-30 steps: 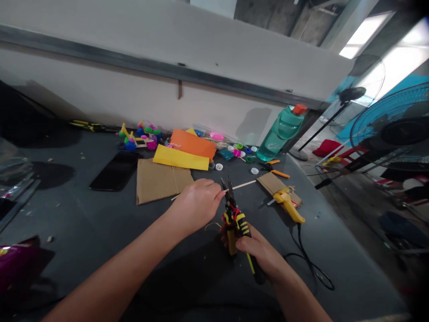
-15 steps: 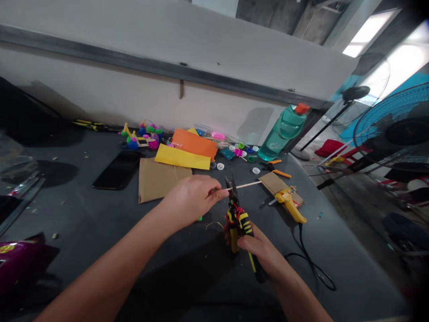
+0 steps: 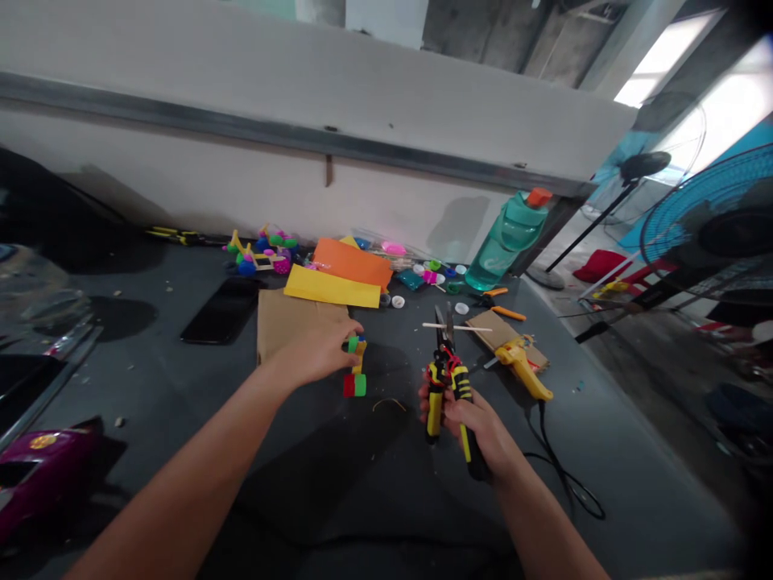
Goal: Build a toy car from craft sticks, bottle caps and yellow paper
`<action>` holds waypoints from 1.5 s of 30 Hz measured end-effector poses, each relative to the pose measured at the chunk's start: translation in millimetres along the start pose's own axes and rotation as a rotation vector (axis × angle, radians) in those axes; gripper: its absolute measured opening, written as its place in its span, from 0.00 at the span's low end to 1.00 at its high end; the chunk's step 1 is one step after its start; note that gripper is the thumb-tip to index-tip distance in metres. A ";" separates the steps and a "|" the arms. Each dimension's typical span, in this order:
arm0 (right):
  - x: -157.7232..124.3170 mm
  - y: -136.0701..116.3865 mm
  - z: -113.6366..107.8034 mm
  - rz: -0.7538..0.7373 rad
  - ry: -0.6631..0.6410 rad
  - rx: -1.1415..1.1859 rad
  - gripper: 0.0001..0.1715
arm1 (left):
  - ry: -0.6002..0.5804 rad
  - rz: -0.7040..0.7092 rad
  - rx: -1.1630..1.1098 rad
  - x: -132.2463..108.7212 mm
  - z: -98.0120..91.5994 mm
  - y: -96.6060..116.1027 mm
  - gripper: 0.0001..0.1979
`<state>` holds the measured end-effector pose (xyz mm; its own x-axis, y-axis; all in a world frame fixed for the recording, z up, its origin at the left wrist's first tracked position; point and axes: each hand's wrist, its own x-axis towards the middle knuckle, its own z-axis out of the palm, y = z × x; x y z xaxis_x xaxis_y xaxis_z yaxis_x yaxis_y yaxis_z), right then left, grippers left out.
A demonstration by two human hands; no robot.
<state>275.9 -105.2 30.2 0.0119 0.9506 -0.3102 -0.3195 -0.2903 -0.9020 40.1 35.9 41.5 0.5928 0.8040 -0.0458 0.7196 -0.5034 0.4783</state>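
The cap assembly (image 3: 361, 354) lies on the worktop (image 3: 398, 475) at the fingertips of the left hand (image 3: 317, 350). Its long axis runs away from the person, with the red-and-green cap (image 3: 355, 385) at the near end. It is positioned between the two hands, to the right of the left hand, which is the nearer. The left-hand fingers are curled about its far end; whether they grip it cannot be told. The right hand (image 3: 483, 423) is clenched on the handles of the pliers (image 3: 445, 356), jaws pointing away. A thin stick (image 3: 469, 328) lies crosswise at the jaws. The glue gun (image 3: 522, 370) is situated right of the pliers; the cardboard sheet (image 3: 287, 316) extends beyond the left hand.
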 end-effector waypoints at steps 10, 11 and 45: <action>0.3 -2.0 -0.4 -0.024 0.018 -0.030 0.27 | 0.123 0.023 -0.021 20.5 20.8 0.4 0.13; 0.3 -2.2 -0.4 -0.027 0.022 -0.029 0.27 | 0.134 0.028 -0.020 25.9 20.1 2.8 0.13; -15.6 -8.1 23.7 -0.023 -0.104 -0.319 0.16 | 0.314 0.175 -0.327 -6.3 19.8 78.5 0.17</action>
<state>255.8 -115.0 49.5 -0.0863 0.9585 -0.2716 -0.0071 -0.2732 -0.9619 100.0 -15.0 62.0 0.5214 0.7978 0.3028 0.4377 -0.5546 0.7077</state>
